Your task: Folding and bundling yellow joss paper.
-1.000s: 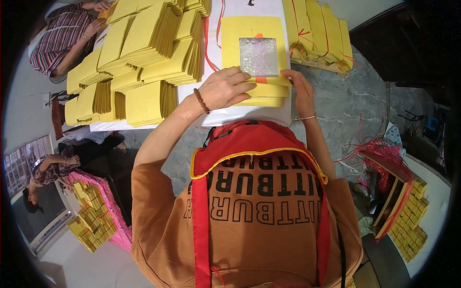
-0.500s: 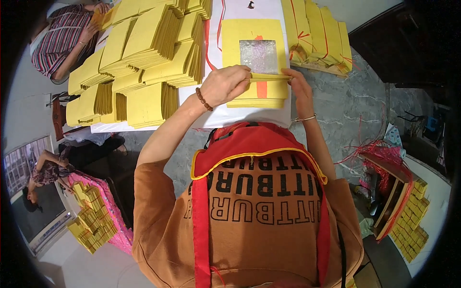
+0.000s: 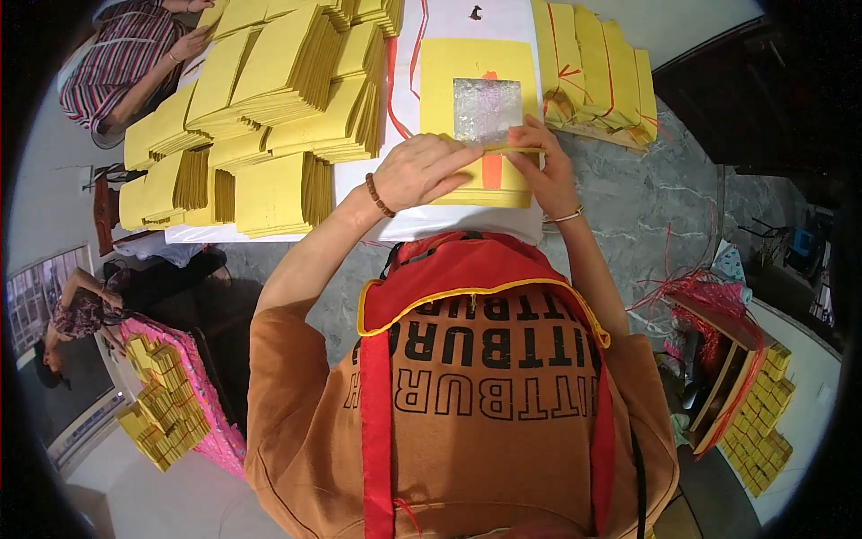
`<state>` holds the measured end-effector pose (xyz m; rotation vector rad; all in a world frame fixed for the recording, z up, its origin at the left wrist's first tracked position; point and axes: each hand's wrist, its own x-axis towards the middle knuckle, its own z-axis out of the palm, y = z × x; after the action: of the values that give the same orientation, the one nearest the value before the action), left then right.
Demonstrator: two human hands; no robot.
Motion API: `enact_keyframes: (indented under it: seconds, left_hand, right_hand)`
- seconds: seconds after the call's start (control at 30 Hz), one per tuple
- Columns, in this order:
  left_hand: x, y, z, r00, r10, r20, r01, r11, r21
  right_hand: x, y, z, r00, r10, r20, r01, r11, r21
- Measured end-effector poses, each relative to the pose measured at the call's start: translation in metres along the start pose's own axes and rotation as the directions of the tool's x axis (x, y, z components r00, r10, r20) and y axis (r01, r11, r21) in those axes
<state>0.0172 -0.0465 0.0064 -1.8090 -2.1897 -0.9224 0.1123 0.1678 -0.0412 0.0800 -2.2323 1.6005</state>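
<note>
On the white-covered table in front of me lies a small pile of yellow paper sheets (image 3: 436, 90). Its top sheet bears a silvery foil square (image 3: 488, 101) and an orange-red stripe. A folded strip of that sheet's near part stands up in a narrow ridge across the pile. My left hand (image 3: 422, 171) is closed on the left part of this fold, its index finger stretched along it. The fingers of my right hand (image 3: 549, 171) pinch the fold's right part, thumb below and fingertips above. The left fingertips are partly hidden.
Stacks of folded yellow paper (image 3: 278, 76) fill the table's left side. Tied yellow bundles (image 3: 602, 76) stand at the right. A person in a striped top (image 3: 121, 67) works at far left. Red string (image 3: 709, 296) hangs over a wooden stand at right.
My right hand has moved left and inward from the sheet's right edge onto the fold. My left hand has opened from a fist-like grip, its index finger now extended along the fold.
</note>
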Motion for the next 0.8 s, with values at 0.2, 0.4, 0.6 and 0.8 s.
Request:
enact_keyframes:
  seconds: [0.2, 0.4, 0.6, 0.8]
  left_hand:
    - [-0.014, -0.026, -0.004, 0.959, -0.274, -0.065, 0.270, 0.960, -0.074]
    - [-0.008, -0.040, -0.005, 0.984, -0.179, -0.014, 0.179, 0.966, 0.188]
    - [-0.017, -0.007, -0.023, 0.997, -0.029, 0.067, 0.010, 0.964, 0.264]
    - [-0.030, 0.007, -0.014, 0.978, -0.198, 0.066, 0.202, 0.978, -0.054]
  right_hand:
    - [-0.004, 0.011, -0.002, 0.995, 0.090, 0.037, -0.092, 0.994, 0.052]
    - [0.010, 0.004, -0.013, 0.999, 0.027, 0.021, -0.030, 0.987, 0.155]
    - [0.003, -0.022, -0.031, 0.955, -0.216, 0.203, 0.290, 0.827, -0.482]
    - [-0.020, -0.024, -0.023, 0.949, -0.089, 0.302, 0.214, 0.886, -0.411]
